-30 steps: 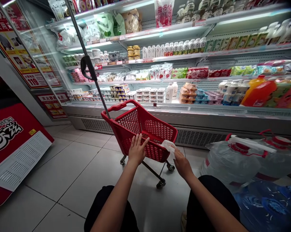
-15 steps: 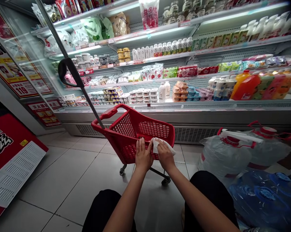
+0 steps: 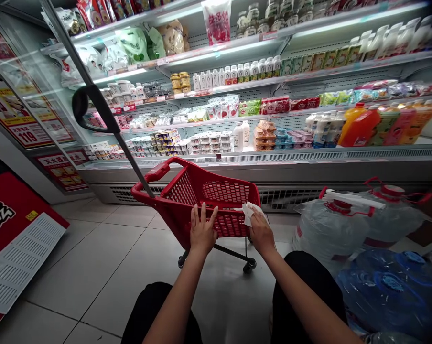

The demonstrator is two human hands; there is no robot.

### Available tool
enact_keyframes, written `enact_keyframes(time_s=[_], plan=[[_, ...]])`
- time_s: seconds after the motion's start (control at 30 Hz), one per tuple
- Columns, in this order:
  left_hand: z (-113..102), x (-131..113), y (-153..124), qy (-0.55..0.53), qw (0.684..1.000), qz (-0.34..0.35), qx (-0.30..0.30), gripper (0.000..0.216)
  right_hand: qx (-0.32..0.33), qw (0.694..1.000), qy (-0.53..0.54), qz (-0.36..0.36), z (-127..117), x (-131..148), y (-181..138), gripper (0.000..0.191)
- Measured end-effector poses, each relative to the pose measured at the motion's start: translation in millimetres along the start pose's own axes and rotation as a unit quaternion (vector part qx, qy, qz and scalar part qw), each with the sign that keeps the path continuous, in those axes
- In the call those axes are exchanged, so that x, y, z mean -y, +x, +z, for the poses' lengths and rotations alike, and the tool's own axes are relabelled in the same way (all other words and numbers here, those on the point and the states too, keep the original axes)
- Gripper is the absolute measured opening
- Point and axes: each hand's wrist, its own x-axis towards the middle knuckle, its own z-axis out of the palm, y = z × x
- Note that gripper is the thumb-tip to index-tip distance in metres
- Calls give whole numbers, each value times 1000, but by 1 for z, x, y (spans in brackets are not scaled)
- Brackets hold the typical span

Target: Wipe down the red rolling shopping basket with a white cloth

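Observation:
A red plastic shopping cart point(image 3: 182, 212) with a perforated basket stands on the tiled floor in front of me. My left hand point(image 3: 202, 233) rests against its near side wall, fingers spread and holding nothing. At the cart's right end, my right hand point(image 3: 262, 233) is closed on a white wipe point(image 3: 250, 212), which touches the corner by the rim. Part of the wipe is hidden under the fingers. A grey pole with a black grip point(image 3: 94, 107) slants up from the cart's handle end.
Behind the cart runs a lit refrigerated shelf point(image 3: 216, 160) stocked with drinks and yogurt. Clear water jugs point(image 3: 327, 229) and blue water bottles point(image 3: 391, 291) stand close on my right. A red and white freezer point(image 3: 22, 248) is at the left. My knees flank the arms.
My right hand has moved right along the rim with the wipe, away from the left hand. The left hand has shifted slightly left, and its fingers have spread.

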Motion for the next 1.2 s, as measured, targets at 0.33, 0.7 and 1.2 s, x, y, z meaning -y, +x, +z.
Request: enact_keyframes(time_s=[0.33,0.7,1.2], plan=[[-4,1,-2,12,1000,3,20,87,54,992,35,-110,22,62,29,71],[-10,7,5,21,1000,-11,-6,89,0,999,42,34,-4,-13,15,61],[-17,10,1,62,997,26,30,88,63,992,66,-89,5,37,35,72]])
